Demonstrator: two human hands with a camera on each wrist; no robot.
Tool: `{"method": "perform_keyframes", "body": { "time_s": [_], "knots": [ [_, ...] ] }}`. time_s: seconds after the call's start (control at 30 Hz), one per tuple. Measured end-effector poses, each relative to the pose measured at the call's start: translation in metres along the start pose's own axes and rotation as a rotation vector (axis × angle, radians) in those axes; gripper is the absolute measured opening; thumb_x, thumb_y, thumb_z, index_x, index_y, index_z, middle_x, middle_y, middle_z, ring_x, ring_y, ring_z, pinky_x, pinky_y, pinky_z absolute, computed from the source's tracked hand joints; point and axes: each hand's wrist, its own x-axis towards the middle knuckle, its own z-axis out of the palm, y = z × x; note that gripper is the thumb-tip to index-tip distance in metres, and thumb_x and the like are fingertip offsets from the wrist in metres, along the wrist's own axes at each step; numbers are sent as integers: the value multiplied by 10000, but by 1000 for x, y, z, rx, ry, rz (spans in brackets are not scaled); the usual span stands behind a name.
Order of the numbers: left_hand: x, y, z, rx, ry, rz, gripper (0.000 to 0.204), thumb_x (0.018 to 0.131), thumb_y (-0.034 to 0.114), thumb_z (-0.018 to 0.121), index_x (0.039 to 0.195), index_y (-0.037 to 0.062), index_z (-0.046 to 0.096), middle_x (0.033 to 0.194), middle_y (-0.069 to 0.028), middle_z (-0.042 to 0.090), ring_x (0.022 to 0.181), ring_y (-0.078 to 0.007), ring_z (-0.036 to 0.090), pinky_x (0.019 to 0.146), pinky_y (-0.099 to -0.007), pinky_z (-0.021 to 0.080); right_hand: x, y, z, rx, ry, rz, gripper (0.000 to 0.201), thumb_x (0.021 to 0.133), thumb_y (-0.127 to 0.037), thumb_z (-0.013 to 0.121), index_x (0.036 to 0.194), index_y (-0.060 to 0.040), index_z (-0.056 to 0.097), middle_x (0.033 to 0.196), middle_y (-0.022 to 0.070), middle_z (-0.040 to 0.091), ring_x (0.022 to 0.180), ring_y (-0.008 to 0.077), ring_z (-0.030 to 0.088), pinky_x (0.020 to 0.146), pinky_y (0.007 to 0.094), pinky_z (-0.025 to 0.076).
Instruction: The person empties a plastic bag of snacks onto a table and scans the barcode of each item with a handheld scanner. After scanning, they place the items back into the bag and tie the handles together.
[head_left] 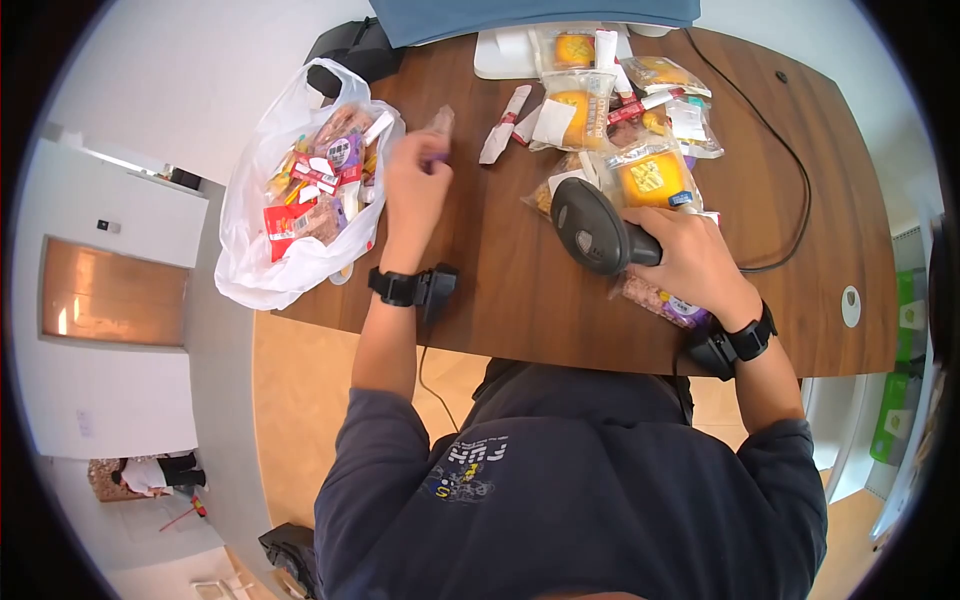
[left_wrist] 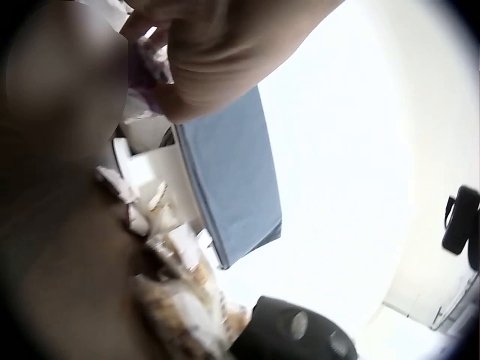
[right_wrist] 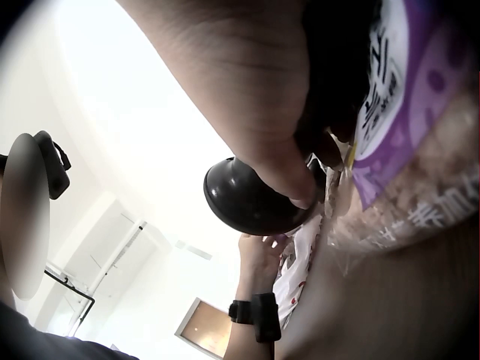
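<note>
My left hand [head_left: 408, 195] is beside the plastic bag, its fingers curled round a small snack packet [head_left: 441, 122] with a clear and purple wrapper. The hand covers much of the packet, and the left wrist view shows only some purple wrapper [left_wrist: 142, 67]. On the right, my right hand [head_left: 690, 255] grips the handle of a dark handheld barcode scanner [head_left: 592, 228], whose head points left over the table. A pink-brown snack packet with a purple label [head_left: 668, 302] lies just below that hand, and it looms large in the right wrist view.
A white plastic bag [head_left: 250, 250] full of wrapped snacks stands at the table's left. Packaged yellow cakes [head_left: 650, 180] and red-and-white packets [head_left: 505, 125] lie at the back and centre. A black cable [head_left: 800, 180] curves along the right. Behind stands a blue-grey panel [head_left: 540, 15].
</note>
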Motion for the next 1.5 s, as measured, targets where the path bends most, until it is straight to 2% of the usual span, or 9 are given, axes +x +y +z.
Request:
{"method": "perform_keyframes", "body": {
  "time_s": [0.07, 0.1, 0.13, 0.2, 0.4, 1.13, 1.4, 1.43, 1.5],
  "knots": [
    [8, 9, -11, -347, 337, -192, 245, 761, -81, 557, 982, 21, 589, 995, -113, 661, 884, -282, 658, 814, -377, 533, 0, -1, 0, -8, 0, 2, 450, 698, -200, 790, 1111, -97, 645, 913, 123, 701, 825, 332, 670, 712, 405, 534],
    [9, 23, -15, -738, 354, -355, 246, 820, -18, 556, 1061, 29, 562, 1099, -95, 651, 956, -244, 640, 824, -396, 532, 1, -1, 0, -13, -3, 0, 446, 698, -194, 786, 1110, -98, 646, 907, 123, 701, 818, 330, 671, 707, 403, 534],
    [13, 34, -12, -740, 361, -362, 246, 820, -18, 556, 1061, 29, 562, 1099, -95, 651, 956, -244, 640, 824, -396, 532, 1, -2, 0, -15, -12, -4, 446, 698, -194, 786, 1110, -98, 646, 907, 123, 701, 818, 330, 671, 707, 403, 534],
    [16, 46, -1, -1583, 163, -501, 243, 870, 70, 530, 1113, 62, 532, 1146, -103, 620, 1014, -244, 618, 829, -422, 524, 3, -3, 0, -17, -2, 15, 438, 692, -167, 778, 1104, -99, 647, 898, 128, 697, 806, 323, 672, 692, 399, 534],
    [7, 42, 42, -1539, 25, -596, 258, 906, 135, 522, 1162, 107, 504, 1214, -89, 569, 1109, -252, 567, 897, -451, 497, 0, 5, 0, 65, 58, 28, 441, 670, -140, 780, 1087, -98, 642, 865, 125, 686, 774, 326, 667, 676, 394, 531],
    [8, 43, 26, -1622, 54, -545, 229, 913, 125, 513, 1137, 83, 533, 1210, -90, 584, 1099, -246, 567, 882, -426, 519, 0, 6, 7, 14, 69, 85, 496, 631, -101, 799, 1098, -74, 634, 885, 167, 684, 795, 345, 674, 697, 389, 541],
    [27, -37, -33, -1941, 899, -376, 304, 890, 49, 512, 1173, -61, 497, 1157, -165, 601, 1151, -299, 568, 1107, -498, 422, 2, 3, 6, -5, 37, 51, 495, 639, -99, 799, 1106, -75, 637, 916, 166, 695, 812, 339, 681, 705, 387, 547],
    [28, -45, -39, -1947, 836, -184, 427, 926, 73, 504, 1290, -90, 351, 1351, -231, 432, 1299, -370, 441, 1137, -492, 381, 3, 3, 7, -11, 35, 52, 493, 640, -99, 798, 1105, -75, 637, 919, 167, 695, 813, 339, 680, 705, 387, 546],
    [34, -58, -40, -1819, 975, -220, 447, 947, 115, 506, 1312, -78, 335, 1373, -225, 395, 1308, -370, 427, 1144, -493, 365, 3, 3, 7, -15, 32, 50, 491, 640, -99, 797, 1104, -75, 637, 922, 167, 696, 813, 339, 680, 704, 387, 546]
  ]
}}
